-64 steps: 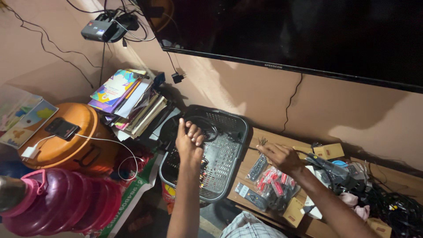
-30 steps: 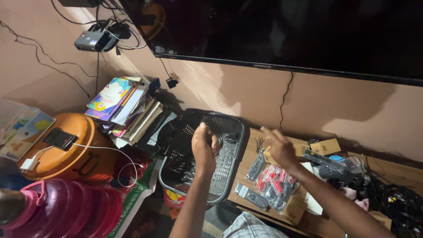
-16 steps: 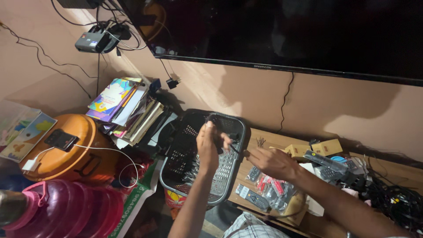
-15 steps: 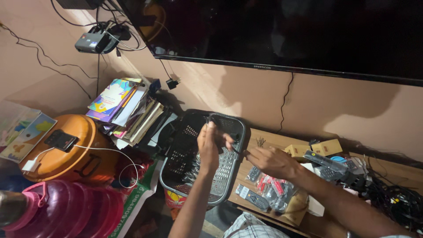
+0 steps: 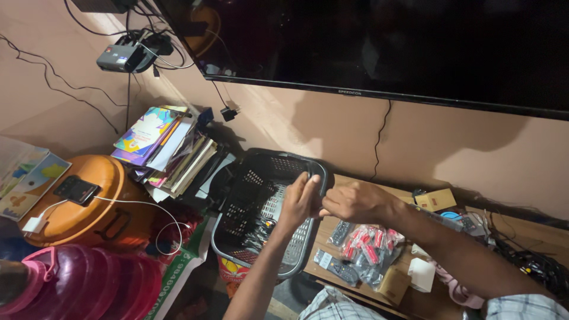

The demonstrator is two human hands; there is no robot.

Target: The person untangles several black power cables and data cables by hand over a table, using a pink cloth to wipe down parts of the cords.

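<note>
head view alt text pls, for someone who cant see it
Two bare hands, left hand and right hand, meet at the rim of a dark plastic basket beside a wooden table strewn with remote controls. A stack of books and an orange container lie left, under a wall television.

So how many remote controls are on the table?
2 that I can make out: one remote just below the right hand, and another remote at the table's front edge. More may hide among the cables.
</note>
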